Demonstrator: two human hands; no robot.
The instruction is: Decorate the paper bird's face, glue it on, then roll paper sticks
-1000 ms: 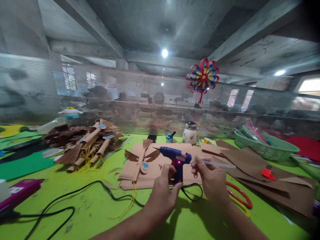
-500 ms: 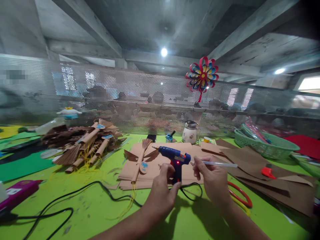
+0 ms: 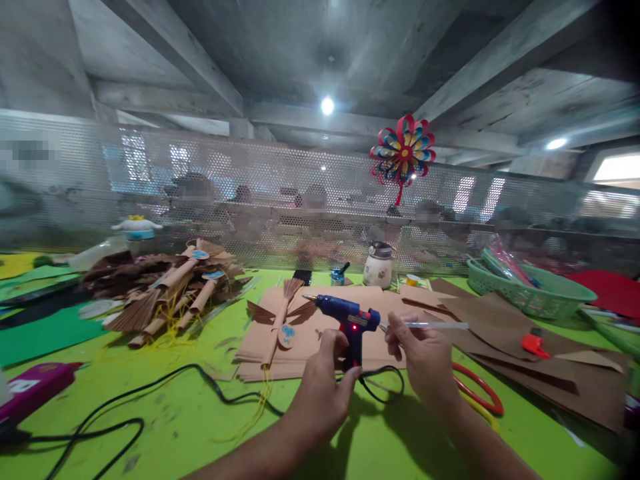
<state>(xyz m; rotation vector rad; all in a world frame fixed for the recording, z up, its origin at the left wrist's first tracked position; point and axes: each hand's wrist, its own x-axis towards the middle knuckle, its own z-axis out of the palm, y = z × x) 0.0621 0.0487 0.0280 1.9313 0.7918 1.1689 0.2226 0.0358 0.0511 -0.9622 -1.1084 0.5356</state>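
My left hand (image 3: 325, 380) is closed around the handle of a blue hot glue gun (image 3: 353, 315), whose nozzle points left and whose red light is lit. Between the fingers and thumb of my right hand (image 3: 423, 350) is a translucent glue stick (image 3: 440, 325). Its left end is at the rear of the glue gun; I cannot tell how far inside it reaches. Behind the gun lies a stack of brown paper (image 3: 310, 343). On that stack rests a folded-paper figure (image 3: 280, 320) with pleated wings, a blue-marked tag and yellow strings.
More paper figures (image 3: 183, 287) are heaped at left. A black cord (image 3: 200, 368) crosses the green table (image 3: 200, 440). Red-handled scissors (image 3: 480, 387) lie by my right wrist. A green basket (image 3: 540, 303), brown sheets (image 3: 500, 333) and a white jar (image 3: 377, 267) stand farther back.
The glue stick shows slightly less length to the right of my right hand, which has shifted a little left towards the glue gun. My left hand keeps its grip.
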